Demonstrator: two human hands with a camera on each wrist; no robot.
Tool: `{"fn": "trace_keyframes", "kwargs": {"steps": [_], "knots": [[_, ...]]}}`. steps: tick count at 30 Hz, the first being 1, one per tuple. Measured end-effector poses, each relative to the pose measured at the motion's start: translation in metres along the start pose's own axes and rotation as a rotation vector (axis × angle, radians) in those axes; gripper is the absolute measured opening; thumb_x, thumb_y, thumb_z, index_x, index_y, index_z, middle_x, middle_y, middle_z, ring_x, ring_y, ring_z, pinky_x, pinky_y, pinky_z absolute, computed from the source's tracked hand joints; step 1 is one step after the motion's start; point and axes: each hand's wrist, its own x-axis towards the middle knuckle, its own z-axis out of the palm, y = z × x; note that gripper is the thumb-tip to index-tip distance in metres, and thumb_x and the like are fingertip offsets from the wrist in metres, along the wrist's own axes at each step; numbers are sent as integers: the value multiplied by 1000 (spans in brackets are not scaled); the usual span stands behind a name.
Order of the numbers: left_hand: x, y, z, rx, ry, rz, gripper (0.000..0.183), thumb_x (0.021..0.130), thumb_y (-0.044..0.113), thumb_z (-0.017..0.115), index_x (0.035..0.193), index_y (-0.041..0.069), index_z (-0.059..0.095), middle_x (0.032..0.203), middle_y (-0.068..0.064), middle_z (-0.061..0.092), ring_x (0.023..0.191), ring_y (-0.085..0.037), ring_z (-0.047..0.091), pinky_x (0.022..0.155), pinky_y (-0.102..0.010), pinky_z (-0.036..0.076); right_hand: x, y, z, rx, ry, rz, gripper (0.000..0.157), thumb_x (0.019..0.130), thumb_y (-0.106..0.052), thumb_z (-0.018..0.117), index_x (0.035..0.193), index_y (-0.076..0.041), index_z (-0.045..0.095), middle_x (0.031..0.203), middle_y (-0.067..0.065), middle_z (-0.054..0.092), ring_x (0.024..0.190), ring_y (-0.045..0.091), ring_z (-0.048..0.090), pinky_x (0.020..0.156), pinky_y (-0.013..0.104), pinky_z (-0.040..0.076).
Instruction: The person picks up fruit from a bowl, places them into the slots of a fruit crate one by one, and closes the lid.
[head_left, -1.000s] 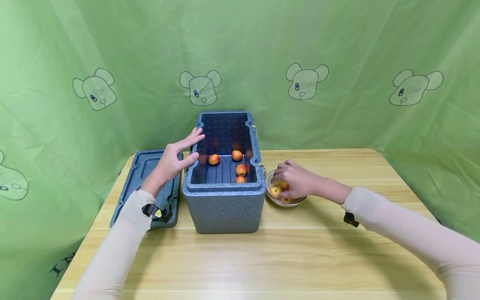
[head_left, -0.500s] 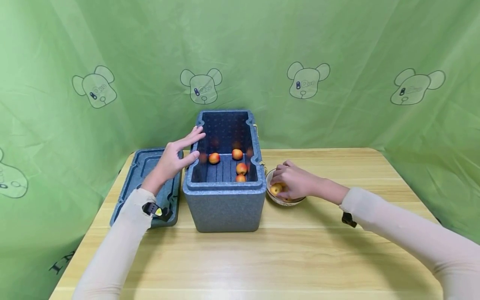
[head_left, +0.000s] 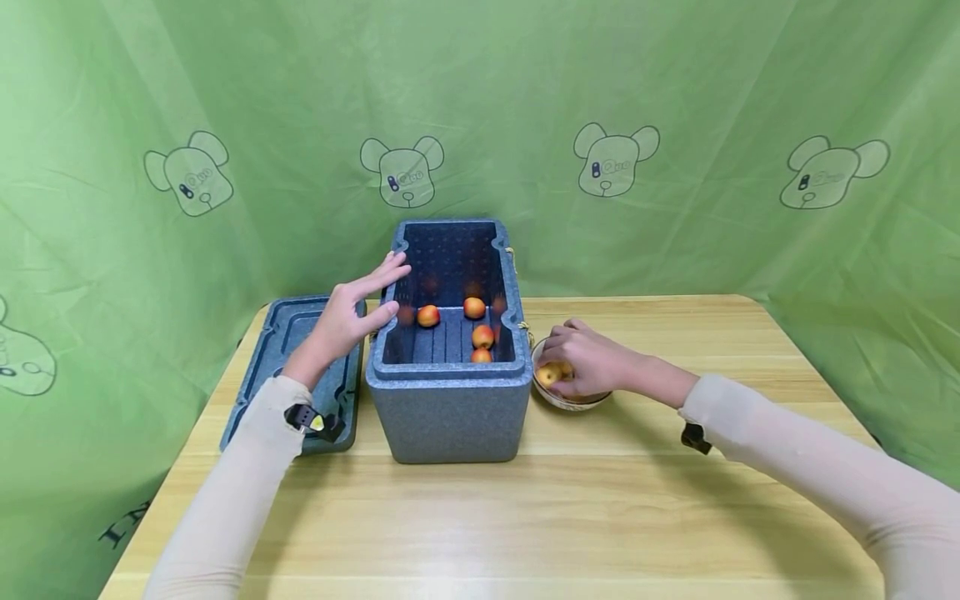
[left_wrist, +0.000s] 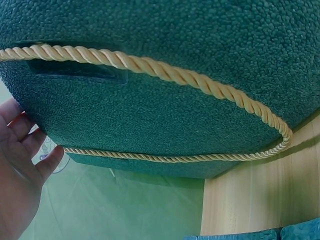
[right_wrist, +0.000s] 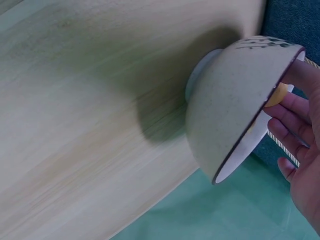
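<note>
My left hand (head_left: 347,321) rests on the left rim of a tall grey-blue foam box (head_left: 450,421), its fingers extended and thumb spread along the edge. In the left wrist view the hand (left_wrist: 20,175) lies beside the box wall, near a twisted yellow rope (left_wrist: 175,75). Inside the box are several red-orange fruits (head_left: 474,308) that look like small apples. My right hand (head_left: 588,358) reaches into a white bowl (right_wrist: 235,100) at the box's right, fingers curled around a small yellow apple-like fruit (head_left: 547,375). The palm hides much of the bowl's contents.
The box's lid (head_left: 288,333) lies flat on the table at the left, partly under my left forearm. The wooden table (head_left: 675,500) extends in front and to the right. A green curtain (head_left: 510,100) with bear-head drawings hangs close behind the table.
My right hand shifts slightly among the fruits in the bowl, and the visible yellow fruit has moved a little under its fingers. My left hand and the fruits in the box stay put.
</note>
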Motion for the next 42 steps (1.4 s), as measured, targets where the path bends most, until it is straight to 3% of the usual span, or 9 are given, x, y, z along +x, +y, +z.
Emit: {"fn": "trace_keyframes", "kwargs": {"steps": [18, 34, 42], "knots": [[-1, 2, 1, -11, 1, -5, 54, 95, 16, 61, 149, 15, 54, 163, -2, 40, 157, -22, 27, 126, -58, 22, 5, 1, -30, 23, 105, 48, 29, 73, -19, 87, 99, -7, 78, 95, 4, 77, 95, 25, 64, 88, 47, 43], [-2, 3, 0, -11, 2, -12, 53, 96, 21, 60, 149, 16, 54, 163, 0, 39, 157, -21, 27, 126, -58, 22, 12, 7, -77, 29, 305, 88, 32, 72, -17, 87, 100, -5, 78, 95, 9, 77, 94, 27, 64, 86, 44, 39], [-2, 2, 1, -17, -1, -11, 55, 95, 13, 60, 149, 15, 54, 163, -1, 39, 157, -21, 26, 126, -58, 22, 21, 6, -103, 25, 359, 89, 32, 74, -13, 86, 104, -5, 78, 99, 10, 78, 95, 27, 63, 89, 45, 38]]}}
